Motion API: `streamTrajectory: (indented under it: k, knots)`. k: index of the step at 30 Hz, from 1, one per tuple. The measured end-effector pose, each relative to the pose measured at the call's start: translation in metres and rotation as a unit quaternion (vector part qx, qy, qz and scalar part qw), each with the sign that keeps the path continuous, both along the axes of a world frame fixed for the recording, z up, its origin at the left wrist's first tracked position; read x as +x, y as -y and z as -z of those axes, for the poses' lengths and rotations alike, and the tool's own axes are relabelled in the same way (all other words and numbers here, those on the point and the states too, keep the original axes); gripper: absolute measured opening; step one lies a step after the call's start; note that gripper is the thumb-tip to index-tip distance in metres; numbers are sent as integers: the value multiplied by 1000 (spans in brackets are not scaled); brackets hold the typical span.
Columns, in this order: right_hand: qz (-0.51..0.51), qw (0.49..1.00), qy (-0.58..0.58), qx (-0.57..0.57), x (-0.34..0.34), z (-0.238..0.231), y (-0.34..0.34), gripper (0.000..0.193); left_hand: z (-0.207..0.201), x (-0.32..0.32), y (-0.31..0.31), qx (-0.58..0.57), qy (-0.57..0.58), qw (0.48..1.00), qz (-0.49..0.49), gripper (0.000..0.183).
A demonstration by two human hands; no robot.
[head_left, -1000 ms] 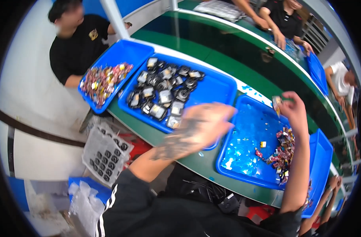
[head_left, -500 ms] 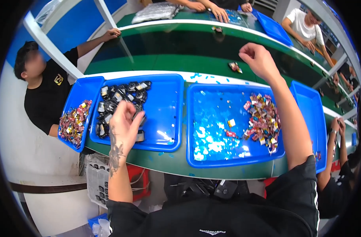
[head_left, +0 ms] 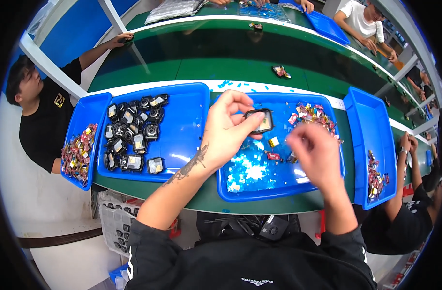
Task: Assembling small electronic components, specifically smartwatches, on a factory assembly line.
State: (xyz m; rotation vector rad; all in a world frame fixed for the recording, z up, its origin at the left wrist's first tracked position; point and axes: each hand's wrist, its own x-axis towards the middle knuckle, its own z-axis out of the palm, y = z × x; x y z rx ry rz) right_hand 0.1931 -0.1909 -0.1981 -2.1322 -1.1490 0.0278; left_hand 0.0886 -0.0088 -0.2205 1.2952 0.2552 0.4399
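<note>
Left hand [head_left: 229, 119] pinches a small black case [head_left: 266, 123] by its left side, thumb against fingers. Most of the case sticks out right of the grip, held above the far left part of the right blue tray [head_left: 294, 177]. Probably light and stiff, likely plastic, smooth enough to slip. Pale inner face may be fragile: grip the black rim, keep pressure off the middle. Right hand [head_left: 319, 155] is to the right and a bit nearer, beside the small-parts pile [head_left: 314, 115]; motion blur, can't tell if its fingers pinch anything. Similar cases [head_left: 139, 143] sit in the left blue tray [head_left: 183, 126].
</note>
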Motion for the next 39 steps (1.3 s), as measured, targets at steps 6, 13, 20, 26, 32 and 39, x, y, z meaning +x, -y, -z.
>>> streamTrajectory:
  k: [6,13,20,26,32,39]
  knots:
    - [-26,996,48,-70,-7,34,19,14,16,-2,-6,-57,-63,996,16,25]
    - [-64,989,-101,88,-7,-7,12,11,17,-6,8,301,42,949,86,28]
    - [-85,939,-301,144,-10,0,10,16,13,-14,16,255,58,961,94,14]
    - [-85,883,-435,153,-5,2,9,12,15,-15,20,274,79,957,60,14]
    - [-119,824,-538,133,7,17,-6,17,16,-14,23,399,102,911,5,12]
    - [-61,984,-166,35,0,21,-14,28,23,-6,18,117,14,993,-25,9]
